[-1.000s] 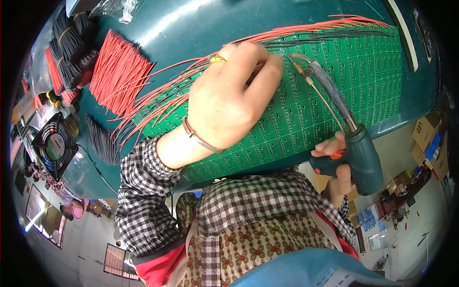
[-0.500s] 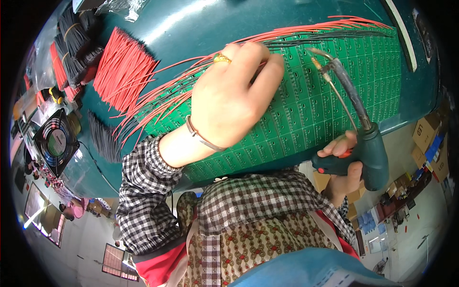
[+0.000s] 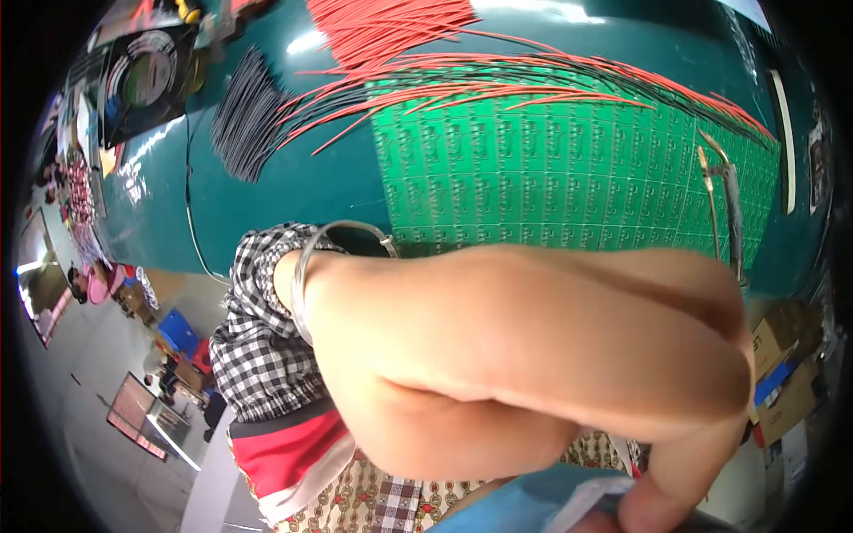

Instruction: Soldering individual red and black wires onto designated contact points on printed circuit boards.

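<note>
My left hand [image 3: 524,338], wearing a metal bangle, is raised very close to the view and covers its lower middle. Its fingers bend down and close at the pale edge of a blue mask [image 3: 506,502]. Behind it, only the metal barrel and bent tip of a soldering gun [image 3: 734,213] show, over the right end of a green circuit board panel [image 3: 498,178]. The gun's handle and my right hand are hidden behind my left. Loose red and black wires [image 3: 542,75] lie in a long row along the panel's far side.
A red wire bundle [image 3: 391,27] lies at the back and a black wire bundle [image 3: 249,115] left of the panel. A square fan [image 3: 142,80] with a cable stands far left. A pale strip [image 3: 785,142] lies at the right; cardboard boxes [image 3: 791,400] stand below the table's right end.
My left hand has left the wires and panel and come up to the mask. The view has shifted, and the soldering gun's handle and my right hand are now covered.
</note>
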{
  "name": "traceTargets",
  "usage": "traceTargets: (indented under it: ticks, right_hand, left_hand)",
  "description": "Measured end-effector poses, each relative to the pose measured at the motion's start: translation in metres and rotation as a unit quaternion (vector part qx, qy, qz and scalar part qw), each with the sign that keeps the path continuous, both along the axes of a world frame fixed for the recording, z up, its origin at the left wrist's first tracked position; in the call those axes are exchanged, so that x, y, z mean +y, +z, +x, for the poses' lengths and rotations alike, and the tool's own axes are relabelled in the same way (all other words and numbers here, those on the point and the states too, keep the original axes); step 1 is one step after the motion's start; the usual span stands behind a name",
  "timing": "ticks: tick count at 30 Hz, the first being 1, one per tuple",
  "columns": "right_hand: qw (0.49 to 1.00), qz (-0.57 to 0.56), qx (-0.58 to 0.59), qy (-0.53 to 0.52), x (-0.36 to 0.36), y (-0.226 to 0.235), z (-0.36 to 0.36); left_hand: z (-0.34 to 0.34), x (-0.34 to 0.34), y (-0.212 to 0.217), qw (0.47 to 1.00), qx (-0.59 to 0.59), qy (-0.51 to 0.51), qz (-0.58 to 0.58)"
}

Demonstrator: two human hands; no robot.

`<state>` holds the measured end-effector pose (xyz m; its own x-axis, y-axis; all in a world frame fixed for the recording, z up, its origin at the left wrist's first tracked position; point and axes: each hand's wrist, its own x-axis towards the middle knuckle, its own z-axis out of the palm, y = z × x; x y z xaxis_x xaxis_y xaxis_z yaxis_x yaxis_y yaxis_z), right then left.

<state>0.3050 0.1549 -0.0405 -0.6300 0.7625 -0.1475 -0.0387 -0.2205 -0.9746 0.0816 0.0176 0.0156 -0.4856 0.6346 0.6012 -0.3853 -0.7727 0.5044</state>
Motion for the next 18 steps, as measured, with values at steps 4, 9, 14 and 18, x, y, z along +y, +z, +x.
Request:
traceTargets:
  ticks: [4, 9, 14, 18]
  right_hand:
    - [0.997, 0.003, 0.041, -0.058, -0.013, 0.000, -0.008]
    - [0.999, 0.021, 0.022, 0.026, -0.009, -0.003, -0.005]
    - [1.000, 0.015, 0.015, 0.001, 0.005, -0.006, 0.006]
    - [0.992, -0.087, 0.049, -0.078, 0.004, -0.001, -0.010]
  left_hand:
    - [0.001, -0.019, 0.005, 0.998, -0.048, 0.027, 0.001]
    - [0.002, -0.048, 0.014, 0.996, -0.067, 0.042, -0.027]
    - [-0.013, -0.052, 0.012, 0.994, -0.101, -0.012, -0.032]
    - [-0.009, -0.049, 0.017, 0.980, -0.165, -0.107, -0.036]
